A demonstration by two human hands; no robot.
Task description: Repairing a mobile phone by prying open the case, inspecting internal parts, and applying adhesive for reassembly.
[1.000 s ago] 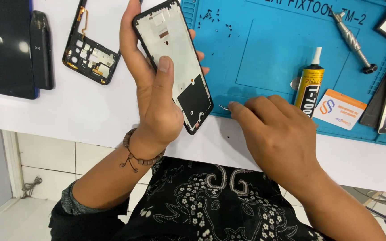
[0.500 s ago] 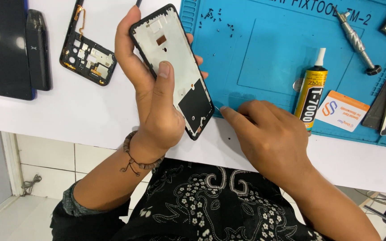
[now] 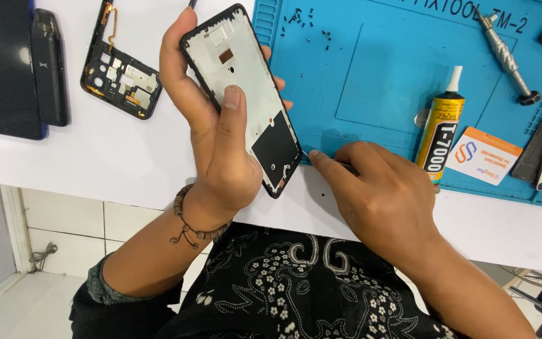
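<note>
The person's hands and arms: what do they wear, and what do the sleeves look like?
Both hands are bare, without gloves or rings visible. The left hand has a bracelet of brown beads with a knotted cord on the wrist, and a dark sleeve pushed up near the elbow. The right hand wears nothing; its forearm is uncovered as far as seen.

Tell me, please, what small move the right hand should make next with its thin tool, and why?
Probably ease the tool tip along the phone frame's lower right edge. The left hand holds the frame tilted off the table, and the right hand has the thin tool's tip right at that edge, beside the blue mat.
</note>
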